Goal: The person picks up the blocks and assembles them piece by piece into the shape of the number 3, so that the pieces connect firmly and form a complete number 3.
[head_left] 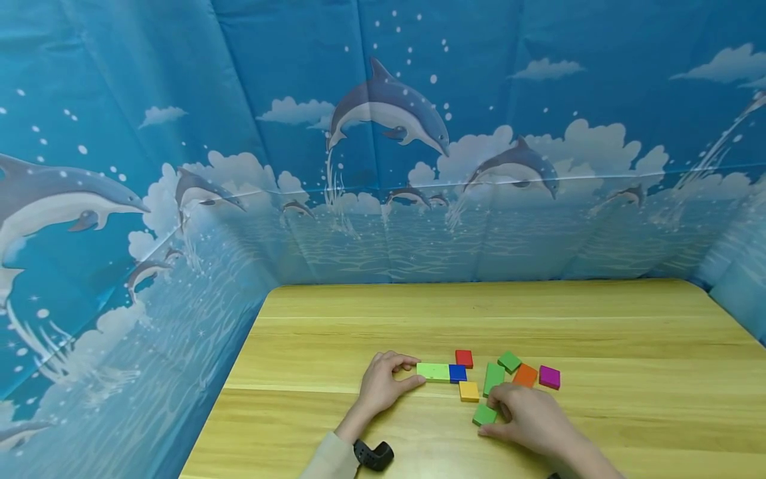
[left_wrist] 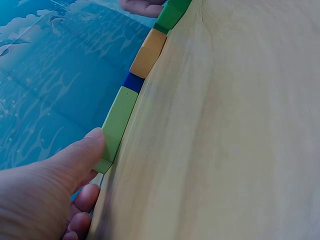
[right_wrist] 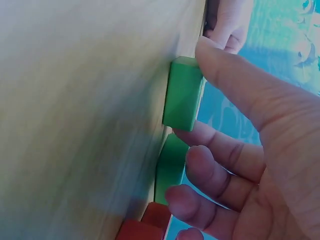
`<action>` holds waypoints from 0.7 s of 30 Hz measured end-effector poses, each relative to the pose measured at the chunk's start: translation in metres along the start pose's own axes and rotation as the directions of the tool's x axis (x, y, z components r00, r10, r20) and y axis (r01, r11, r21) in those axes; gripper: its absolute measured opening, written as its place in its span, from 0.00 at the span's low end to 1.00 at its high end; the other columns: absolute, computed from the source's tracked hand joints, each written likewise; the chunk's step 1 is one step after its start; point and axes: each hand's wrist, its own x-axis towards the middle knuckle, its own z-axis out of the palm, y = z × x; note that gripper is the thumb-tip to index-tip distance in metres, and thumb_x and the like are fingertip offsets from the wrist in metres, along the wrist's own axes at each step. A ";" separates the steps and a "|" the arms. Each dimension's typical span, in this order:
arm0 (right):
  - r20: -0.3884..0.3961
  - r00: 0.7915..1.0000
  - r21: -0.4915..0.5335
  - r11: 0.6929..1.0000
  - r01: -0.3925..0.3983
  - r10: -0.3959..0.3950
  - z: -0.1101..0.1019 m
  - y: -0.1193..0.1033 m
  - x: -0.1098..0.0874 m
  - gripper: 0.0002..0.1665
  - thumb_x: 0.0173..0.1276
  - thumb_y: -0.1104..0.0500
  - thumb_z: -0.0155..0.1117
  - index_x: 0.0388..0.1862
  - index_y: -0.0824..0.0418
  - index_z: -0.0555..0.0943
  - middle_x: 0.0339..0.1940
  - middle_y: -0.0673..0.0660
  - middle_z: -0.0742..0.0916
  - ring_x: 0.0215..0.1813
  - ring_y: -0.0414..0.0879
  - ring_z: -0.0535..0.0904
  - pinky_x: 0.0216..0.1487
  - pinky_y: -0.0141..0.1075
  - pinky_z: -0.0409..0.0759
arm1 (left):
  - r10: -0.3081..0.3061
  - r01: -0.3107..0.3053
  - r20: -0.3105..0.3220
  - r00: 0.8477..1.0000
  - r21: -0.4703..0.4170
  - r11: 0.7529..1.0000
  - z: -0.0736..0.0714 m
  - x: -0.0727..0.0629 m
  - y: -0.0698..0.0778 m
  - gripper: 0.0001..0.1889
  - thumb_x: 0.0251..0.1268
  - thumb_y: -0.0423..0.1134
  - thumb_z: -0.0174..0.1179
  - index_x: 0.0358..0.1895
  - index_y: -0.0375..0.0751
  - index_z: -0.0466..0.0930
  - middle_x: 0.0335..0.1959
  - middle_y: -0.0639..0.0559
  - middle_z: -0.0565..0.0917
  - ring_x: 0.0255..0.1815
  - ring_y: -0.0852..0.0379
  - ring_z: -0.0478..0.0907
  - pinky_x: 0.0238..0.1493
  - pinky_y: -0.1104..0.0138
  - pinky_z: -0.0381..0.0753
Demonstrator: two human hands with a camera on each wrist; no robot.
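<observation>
At the left end of a light green rectangular block point(head_left: 432, 372), my left hand point(head_left: 383, 384) holds its edges between thumb and index finger. A blue square block point(head_left: 457, 374) touches that block's right end. A yellow-orange square block point(head_left: 469, 391) lies at the blue one's lower right corner, and a red square block point(head_left: 463, 358) sits just above it. My right hand point(head_left: 532, 418) pinches a green square block point(head_left: 484, 415) flat on the table; in the right wrist view the thumb and index finger are at opposite ends of this green block point(right_wrist: 183, 95).
Beyond my right fingers lie a longer green block point(head_left: 493, 379), another green block point(head_left: 509, 361), an orange block point(head_left: 524, 374) and a magenta block point(head_left: 549, 377). They rest on a wooden table point(head_left: 359, 319). A dolphin-printed curtain point(head_left: 383, 219) stands behind its back edge.
</observation>
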 end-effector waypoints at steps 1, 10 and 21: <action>-0.002 1.000 0.001 1.000 -0.001 0.001 0.001 -0.001 0.000 0.24 0.47 0.31 0.70 0.26 0.45 0.74 0.16 0.38 0.67 0.19 0.32 0.59 0.21 0.29 0.57 | 0.000 0.000 0.000 1.000 0.000 1.000 0.000 0.000 0.000 0.19 0.54 0.60 0.65 0.45 0.56 0.85 0.33 0.67 0.77 0.36 0.65 0.68 0.39 0.69 0.69; 0.020 1.000 -0.010 1.000 -0.002 0.002 -0.001 0.001 -0.001 0.23 0.47 0.31 0.69 0.29 0.44 0.76 0.16 0.39 0.68 0.19 0.32 0.60 0.21 0.30 0.58 | 0.005 -0.005 -0.002 1.000 0.002 1.000 0.000 0.000 0.000 0.18 0.54 0.58 0.66 0.45 0.55 0.85 0.33 0.67 0.78 0.36 0.65 0.67 0.39 0.69 0.68; -0.040 0.999 -0.022 1.000 0.007 -0.008 0.005 -0.007 -0.003 0.24 0.48 0.33 0.71 0.23 0.44 0.70 0.15 0.38 0.66 0.19 0.31 0.57 0.20 0.28 0.56 | 0.001 -0.001 -0.001 1.000 -0.005 1.000 -0.002 -0.001 0.002 0.17 0.54 0.57 0.66 0.45 0.55 0.85 0.34 0.66 0.77 0.35 0.65 0.67 0.39 0.69 0.67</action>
